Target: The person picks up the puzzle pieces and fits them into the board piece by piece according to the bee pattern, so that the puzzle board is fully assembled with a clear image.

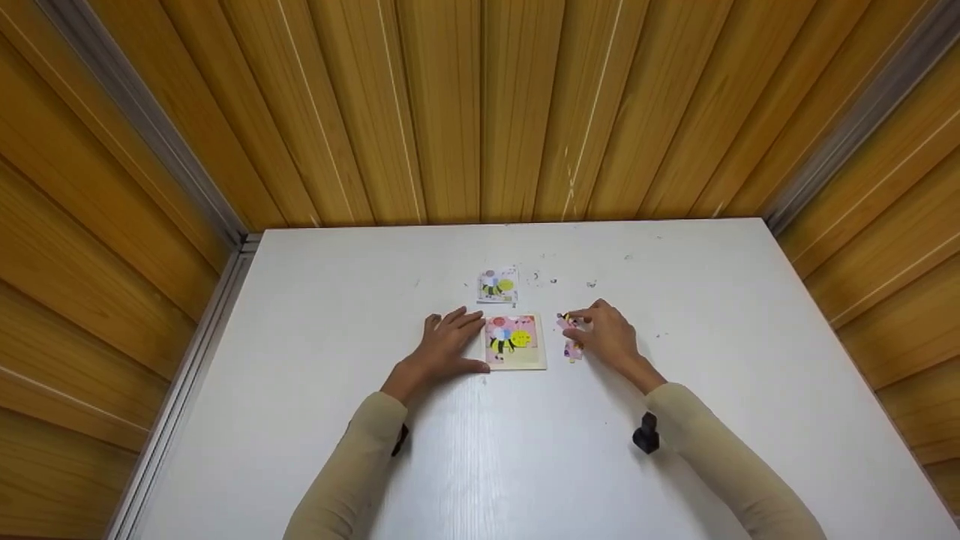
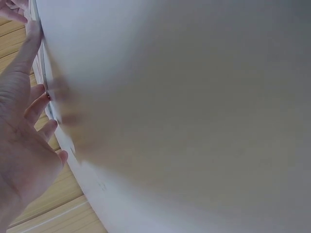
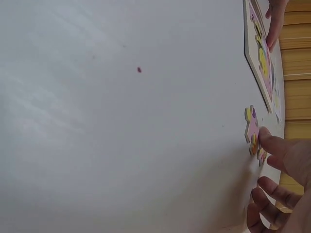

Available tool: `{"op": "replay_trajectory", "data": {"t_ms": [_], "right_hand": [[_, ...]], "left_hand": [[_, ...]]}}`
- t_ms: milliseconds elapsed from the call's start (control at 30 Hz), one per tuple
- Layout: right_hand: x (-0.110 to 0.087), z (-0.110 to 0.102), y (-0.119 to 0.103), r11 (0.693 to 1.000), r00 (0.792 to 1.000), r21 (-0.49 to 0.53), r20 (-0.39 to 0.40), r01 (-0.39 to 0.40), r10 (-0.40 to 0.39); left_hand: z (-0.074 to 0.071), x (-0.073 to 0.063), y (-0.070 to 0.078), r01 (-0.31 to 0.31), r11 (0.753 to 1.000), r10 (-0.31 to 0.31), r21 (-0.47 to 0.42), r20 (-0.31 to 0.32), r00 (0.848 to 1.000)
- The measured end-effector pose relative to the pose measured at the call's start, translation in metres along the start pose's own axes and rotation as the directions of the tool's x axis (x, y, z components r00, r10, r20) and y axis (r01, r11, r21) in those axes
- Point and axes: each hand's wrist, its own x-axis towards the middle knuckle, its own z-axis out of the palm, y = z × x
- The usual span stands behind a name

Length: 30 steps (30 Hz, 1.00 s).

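A square wooden jigsaw puzzle board (image 1: 529,358) lies on the white table, partly filled with pieces of a yellow-and-black bee picture on pink. Its lower right part shows bare pale wood. My left hand (image 1: 444,349) rests at the board's left side with spread fingers, fingertips at the upper left corner and thumb at the lower left. To the right of the board, my right hand (image 1: 611,337) pinches a small puzzle piece (image 1: 565,322) between thumb and index finger, close over the table. Other loose pink puzzle pieces (image 3: 252,125) lie beside the right thumb.
Just behind the board lies a small picture card (image 1: 497,286) with the same bee design. Dark specks and scuffs mark the white table (image 1: 360,300) behind it. Wood-look panel walls (image 1: 480,112) enclose the back and both sides.
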Motion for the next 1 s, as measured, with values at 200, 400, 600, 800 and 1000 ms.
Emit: {"op": "replay_trajectory", "data": {"t_ms": [200,400,600,800,1000], "right_hand": [[0.0001,-0.0059,0.0040,0.999,1.000,0.049,-0.004,-0.024,0.024],[-0.0017,-0.0066,0.0068,0.996,0.999,0.073,-0.011,-0.042,0.043],[-0.0040,-0.0051,0.0096,0.996,0.999,0.082,-0.037,-0.022,0.025],[-0.0036,-0.0032,0.0105,0.995,0.999,0.088,-0.033,0.038,-0.035],[-0.0002,-0.0040,0.0089,0.991,0.997,0.107,-0.007,0.083,-0.082]], "left_hand": [[0.0000,0.0024,0.0009,-0.008,1.000,0.008,0.000,-0.004,1.000],[0.0002,0.0017,0.0016,-0.005,1.000,0.005,-0.004,0.002,1.000],[-0.0013,0.0013,-0.0006,-0.011,1.000,0.011,0.000,-0.005,1.000],[-0.0025,-0.0001,-0.0024,-0.003,1.000,0.003,0.003,-0.005,1.000],[-0.0036,-0.0029,-0.0058,0.004,1.000,-0.004,0.000,-0.032,0.999]]}}
